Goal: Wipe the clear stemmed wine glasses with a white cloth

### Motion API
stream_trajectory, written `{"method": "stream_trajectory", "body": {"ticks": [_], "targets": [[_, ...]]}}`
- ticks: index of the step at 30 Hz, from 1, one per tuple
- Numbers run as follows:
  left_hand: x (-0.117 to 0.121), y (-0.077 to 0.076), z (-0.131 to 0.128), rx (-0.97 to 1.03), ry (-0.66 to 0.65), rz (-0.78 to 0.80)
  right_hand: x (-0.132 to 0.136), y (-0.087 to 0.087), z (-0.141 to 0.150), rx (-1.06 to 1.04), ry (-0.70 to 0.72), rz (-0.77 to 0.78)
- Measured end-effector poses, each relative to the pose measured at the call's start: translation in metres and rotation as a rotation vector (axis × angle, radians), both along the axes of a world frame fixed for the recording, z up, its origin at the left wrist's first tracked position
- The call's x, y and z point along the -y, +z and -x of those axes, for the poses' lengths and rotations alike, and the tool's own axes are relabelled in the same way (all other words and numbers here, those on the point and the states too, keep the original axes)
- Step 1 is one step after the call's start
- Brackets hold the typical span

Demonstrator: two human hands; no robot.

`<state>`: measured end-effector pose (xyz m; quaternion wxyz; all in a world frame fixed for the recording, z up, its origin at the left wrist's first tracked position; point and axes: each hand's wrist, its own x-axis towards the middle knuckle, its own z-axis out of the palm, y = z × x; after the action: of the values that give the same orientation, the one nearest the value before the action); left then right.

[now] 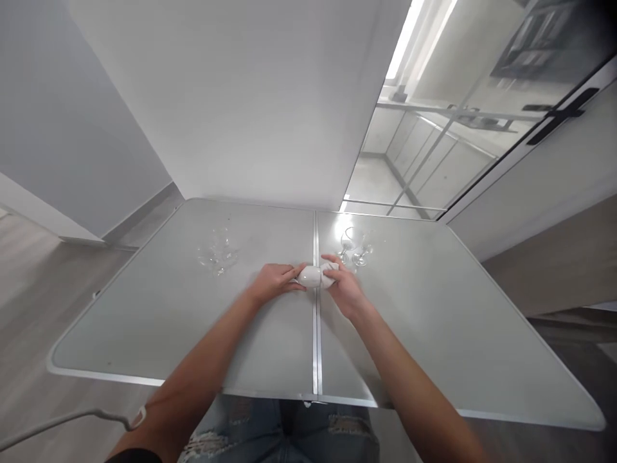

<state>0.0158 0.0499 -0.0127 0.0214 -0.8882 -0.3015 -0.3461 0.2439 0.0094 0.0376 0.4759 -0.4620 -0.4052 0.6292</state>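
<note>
Smooth, matt grey-white walls (231,96) meet a glass door (409,154) with thin pale bars and a black handle, and the floor (29,289) has a streaky grey wood grain. The worktop (434,308) is a broad, pale grey-green panel with a soft sheen, rounded corners and a slim metal rim; twin metal strips (316,341) run down its middle seam.

Over that seam, between the two hands, a small rounded drinking glass (309,276) lies on its side, its shiny curve looking whitish. The left hand (276,281) is clamped on its left end, fingers stretched along it. The right hand (344,289) pinches a crumpled, soft white wipe (328,275) against the other end; whether it is cloth or paper cannot be told.

Left of the hands sits a loose cluster of clear glassware (218,254), its outlines too faint to separate. Just beyond the right hand are clear stemmed glasses (360,257) with round feet, near a bright reflection. Frayed, ripped denim (284,431) shows below the near edge, and a smooth grey cable (91,415) bends toward the left forearm.
</note>
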Motion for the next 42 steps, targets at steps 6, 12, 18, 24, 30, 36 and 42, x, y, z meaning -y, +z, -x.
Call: {"method": "stream_trajectory", "body": {"ticks": [6, 12, 18, 24, 30, 36, 42], "targets": [[0.002, 0.017, 0.006, 0.296, 0.007, 0.488, -0.012, 0.008, 0.005, 0.179, 0.086, -0.308], [-0.004, 0.032, 0.025, 0.253, -0.450, 1.318, 0.001, 0.002, -0.008, 0.562, 0.531, -0.905], [-0.001, 0.024, 0.014, 0.309, -0.146, 0.773, 0.003, -0.002, -0.001, 0.469, 0.232, -0.569], [-0.001, 0.011, 0.007, 0.142, 0.026, 0.353, -0.003, -0.010, 0.015, -0.074, -0.005, -0.054], [0.008, 0.022, 0.001, 0.396, -0.164, 0.953, 0.003, -0.010, 0.002, 0.302, 0.006, -0.517], [0.011, 0.024, -0.004, 0.417, -0.440, 1.753, 0.003, -0.004, -0.020, 0.374, 0.279, -0.892], [0.013, 0.019, -0.009, 0.401, -0.161, 1.045, 0.000, 0.000, -0.011, 0.339, 0.102, -0.561]]}}
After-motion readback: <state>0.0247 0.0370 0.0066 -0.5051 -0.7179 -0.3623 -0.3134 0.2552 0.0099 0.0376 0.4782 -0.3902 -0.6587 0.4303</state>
